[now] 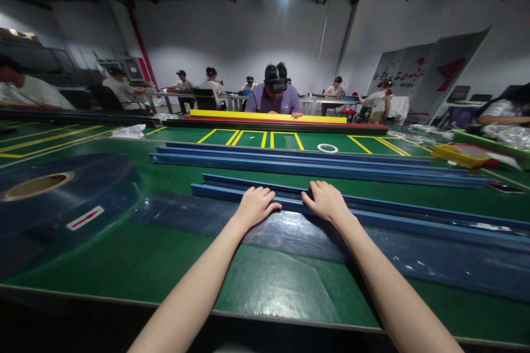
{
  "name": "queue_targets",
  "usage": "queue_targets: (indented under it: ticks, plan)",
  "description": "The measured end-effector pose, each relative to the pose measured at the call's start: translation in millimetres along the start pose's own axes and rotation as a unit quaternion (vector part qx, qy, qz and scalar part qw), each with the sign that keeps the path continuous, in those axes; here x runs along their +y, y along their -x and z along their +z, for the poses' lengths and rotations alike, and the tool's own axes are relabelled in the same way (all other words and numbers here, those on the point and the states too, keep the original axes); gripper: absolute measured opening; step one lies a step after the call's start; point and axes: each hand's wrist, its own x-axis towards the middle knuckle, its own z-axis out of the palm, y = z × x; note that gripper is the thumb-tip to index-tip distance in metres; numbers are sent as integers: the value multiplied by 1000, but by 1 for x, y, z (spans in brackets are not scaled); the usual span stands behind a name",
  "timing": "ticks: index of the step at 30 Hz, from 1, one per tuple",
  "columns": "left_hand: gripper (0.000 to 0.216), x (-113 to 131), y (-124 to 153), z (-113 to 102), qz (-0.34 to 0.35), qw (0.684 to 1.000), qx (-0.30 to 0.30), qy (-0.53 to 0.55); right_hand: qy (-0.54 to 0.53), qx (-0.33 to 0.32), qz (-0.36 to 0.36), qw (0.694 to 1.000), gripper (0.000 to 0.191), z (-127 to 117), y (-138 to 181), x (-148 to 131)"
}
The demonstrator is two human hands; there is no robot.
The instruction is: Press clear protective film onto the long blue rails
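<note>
A long blue channel strip [397,218] lies across the green table [165,265] in front of me, on a sheet of clear blue-tinted film [298,237]. My left hand [255,205] rests on the strip's near edge with the fingers curled over it. My right hand [327,200] sits just to its right, fingers bent down onto the same strip. Both hands press on the strip side by side, a short gap between them.
Two more blue strips [314,168] lie farther back. A large roll of blue film [62,198] stands at the left. A tape ring [327,148] and a yellow tray [460,155] lie beyond. A person [275,96] works opposite on yellow and red strips [265,117].
</note>
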Motion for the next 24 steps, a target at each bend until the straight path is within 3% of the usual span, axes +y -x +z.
queue_targets:
  ticks: [11, 17, 24]
  plan:
    - [40, 1, 0, -2, 4, 1000, 1, -9, -1, 19, -3, 1000, 38, -2, 9, -1]
    - [40, 1, 1, 0, 1, 1000, 5, -2, -12, 40, -25, 999, 38, 3, 9, -14]
    - [40, 0, 0, -1, -1, 1000, -2, -3, -28, 47, -4, 999, 40, 1, 6, -18]
